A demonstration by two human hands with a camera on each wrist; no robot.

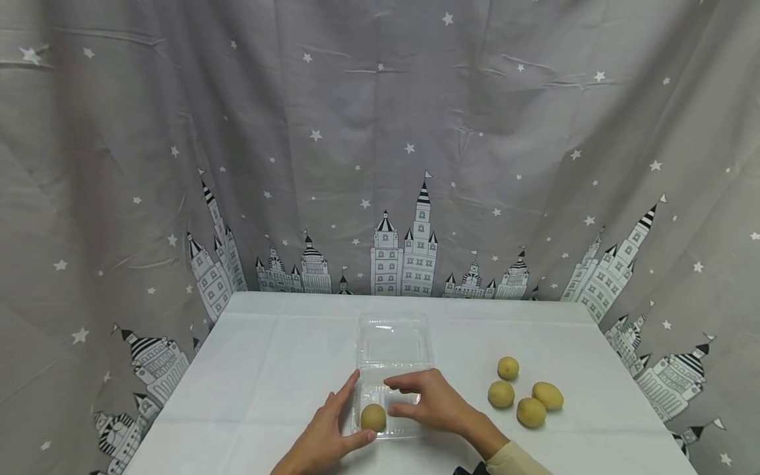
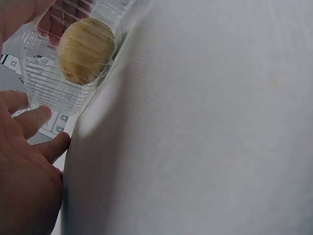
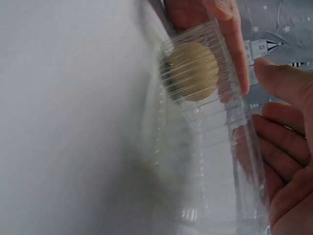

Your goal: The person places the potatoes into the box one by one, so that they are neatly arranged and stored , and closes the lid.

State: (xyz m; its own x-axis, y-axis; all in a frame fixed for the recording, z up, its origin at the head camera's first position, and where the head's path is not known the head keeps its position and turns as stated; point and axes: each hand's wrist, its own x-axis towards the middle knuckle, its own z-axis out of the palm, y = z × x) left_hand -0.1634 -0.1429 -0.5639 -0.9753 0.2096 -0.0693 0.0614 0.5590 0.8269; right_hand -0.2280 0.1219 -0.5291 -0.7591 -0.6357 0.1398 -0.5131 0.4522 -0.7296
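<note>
A clear plastic clamshell container (image 1: 396,430) rests on the white table with its lid (image 1: 394,340) folded back. One small potato (image 1: 373,418) sits in its near left corner; ribbed plastic walls surround the potato (image 2: 87,51) in the left wrist view. My left hand (image 1: 325,429) is at the container's left side, fingers extended along the wall and thumb at the near corner. Over the right part of the base is my right hand (image 1: 436,402), thumb and fingers apart with nothing between them. The right wrist view shows this hand (image 3: 288,156) beside the clear wall.
Several loose potatoes lie in a group to the right, among them a round potato (image 1: 531,412) and an oval one (image 1: 547,396). A grey curtain (image 1: 380,132) with stars and castles hangs behind the table (image 1: 267,369).
</note>
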